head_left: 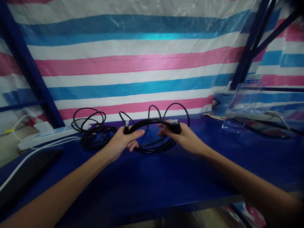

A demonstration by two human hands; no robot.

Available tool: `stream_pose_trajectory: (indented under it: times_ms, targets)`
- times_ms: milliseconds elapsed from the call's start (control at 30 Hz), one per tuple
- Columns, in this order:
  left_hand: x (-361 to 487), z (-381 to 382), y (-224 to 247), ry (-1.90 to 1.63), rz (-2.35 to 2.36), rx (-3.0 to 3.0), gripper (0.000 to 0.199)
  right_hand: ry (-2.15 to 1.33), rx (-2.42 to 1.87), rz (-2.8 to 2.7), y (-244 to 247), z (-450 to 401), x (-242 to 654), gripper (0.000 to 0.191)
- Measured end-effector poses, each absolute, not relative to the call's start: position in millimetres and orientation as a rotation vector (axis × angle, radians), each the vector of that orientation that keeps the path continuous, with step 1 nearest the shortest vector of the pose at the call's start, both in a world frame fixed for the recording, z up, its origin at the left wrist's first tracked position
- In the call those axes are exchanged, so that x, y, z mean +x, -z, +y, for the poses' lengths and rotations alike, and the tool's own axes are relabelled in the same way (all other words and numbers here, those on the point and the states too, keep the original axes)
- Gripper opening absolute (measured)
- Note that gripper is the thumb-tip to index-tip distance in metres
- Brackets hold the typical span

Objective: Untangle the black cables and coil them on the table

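Observation:
A looped black cable (154, 149) hangs between my two hands over the blue table. My left hand (125, 139) is closed round the left side of the coil, and a connector with a light metal end (126, 123) pokes up beside the thumb. On the other side my right hand (184, 134) grips the coil together with a black plug (175, 126) that has a light-coloured face. Thin loose loops (177, 104) of the cable rise behind the hands. Some fingers of both hands are hidden behind the cable.
A second black cable (93, 141) lies coiled left of my hands. Beyond it are a white power strip (61, 129) with a white charger (44, 127) and a dark flat device (30, 177). At right stand a clear plastic holder (244, 101), a blue cup (220, 103) and a phone-like slab (268, 129).

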State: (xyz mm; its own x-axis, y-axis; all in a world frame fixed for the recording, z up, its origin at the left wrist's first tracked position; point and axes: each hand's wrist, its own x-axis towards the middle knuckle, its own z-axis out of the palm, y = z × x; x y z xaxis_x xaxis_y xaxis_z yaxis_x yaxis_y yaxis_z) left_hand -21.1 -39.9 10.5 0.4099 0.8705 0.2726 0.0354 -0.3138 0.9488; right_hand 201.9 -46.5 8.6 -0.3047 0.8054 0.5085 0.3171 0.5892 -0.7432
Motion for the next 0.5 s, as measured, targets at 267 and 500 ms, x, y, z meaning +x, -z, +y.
stream_pose_trajectory:
  times_ms: [267, 500]
  targets:
    - [-14, -33, -5, -0.992, 0.695, 1.534, 0.034, -0.804, -1.058, -1.787, -20, -40, 205, 0.027]
    - [-12, -26, 10, -0.904, 0.707, 1.630, 0.041, -0.915, -1.078, -1.942, -12, -35, 218, 0.037]
